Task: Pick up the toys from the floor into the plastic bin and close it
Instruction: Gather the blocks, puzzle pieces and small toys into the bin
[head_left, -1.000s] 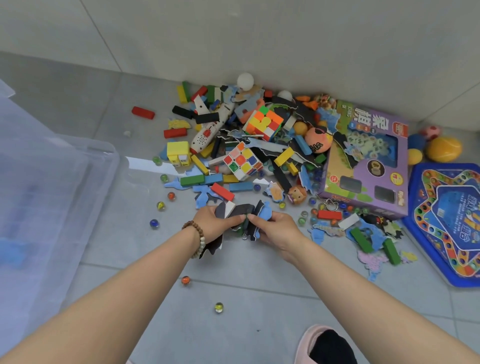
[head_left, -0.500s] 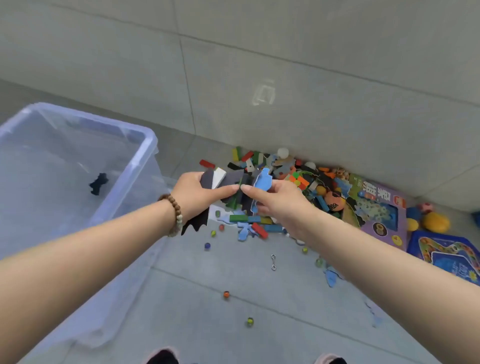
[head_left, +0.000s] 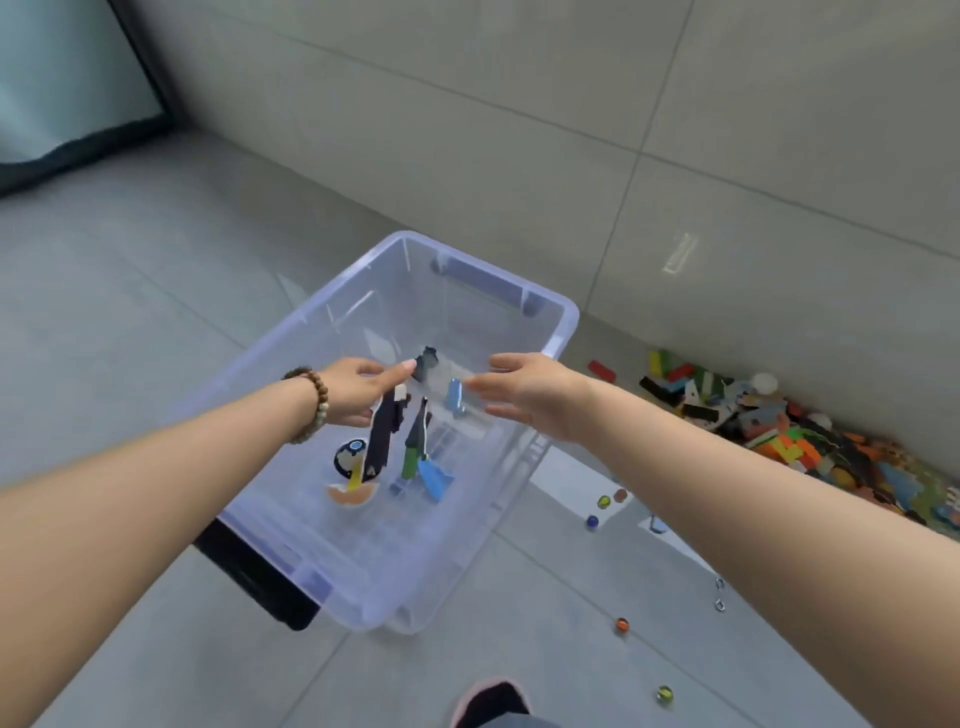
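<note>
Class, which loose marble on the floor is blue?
The blue marble, just below the yellow marble and orange-brown marble, right of the plastic bin.

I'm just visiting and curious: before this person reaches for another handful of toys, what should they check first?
1. Right hand empty: ok. Its fingers are spread and hold nothing.
2. Left hand has let go: cannot tell. A long dark piece hangs right by its fingers.
3. Dropped pieces are inside the plastic bin: ok. They are within its walls, a blue piece among them.
4. Bin open with room: ok. There is no lid on it and much of its bottom shows.
5. Floor cleared: not ok. A toy pile lies by the wall and marbles are scattered on the tiles.
</note>
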